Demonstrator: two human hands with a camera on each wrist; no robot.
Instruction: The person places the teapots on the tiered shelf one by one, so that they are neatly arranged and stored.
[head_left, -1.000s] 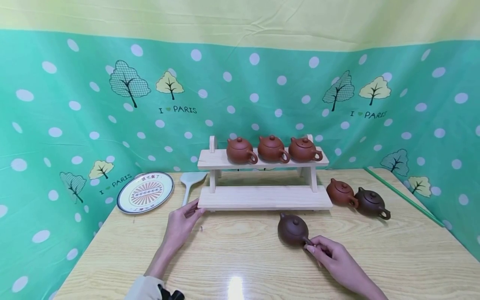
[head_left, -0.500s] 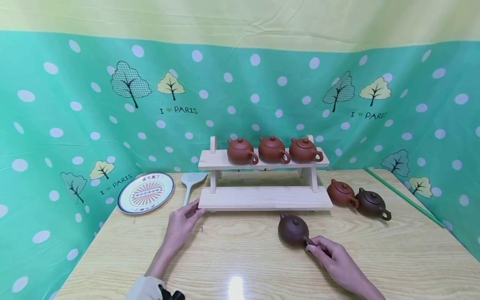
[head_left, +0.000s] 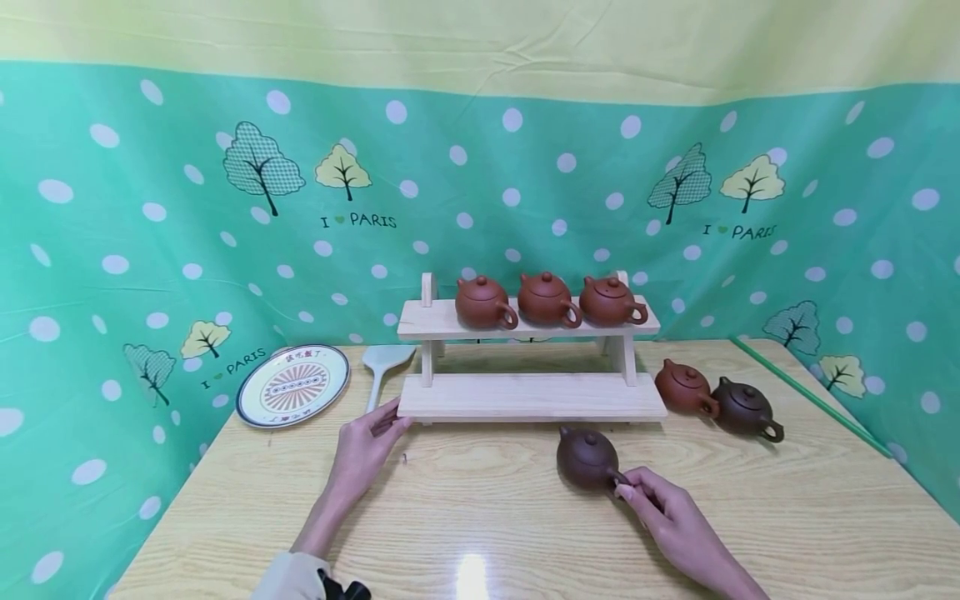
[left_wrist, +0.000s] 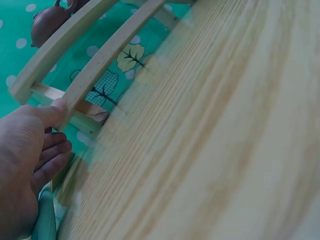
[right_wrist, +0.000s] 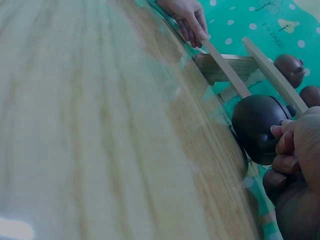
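Only the head view has moved since the earlier frame, by a slight shift; both hands and all the teapots keep their places. The right hand point(head_left: 667, 518) pinches the handle of a dark purple-brown teapot point(head_left: 587, 461), which sits just ahead of its fingertips and to their left, spout pointing away; whether its base touches the worktop point(head_left: 480, 500) I cannot tell. The left hand point(head_left: 363, 448) grips the near left end of the lower board of a two-tier wooden stand point(head_left: 531, 395), thumb on top, fingers curled below. Three red-brown teapots point(head_left: 546, 298) stand on the upper tier, ahead and to the right of that hand. Beyond it lie a spatula point(head_left: 386, 357) and, farther left, a plate point(head_left: 294, 387). Ahead of the right hand, beside the stand, are a reddish teapot point(head_left: 682, 387) and a blackish teapot point(head_left: 742, 406).
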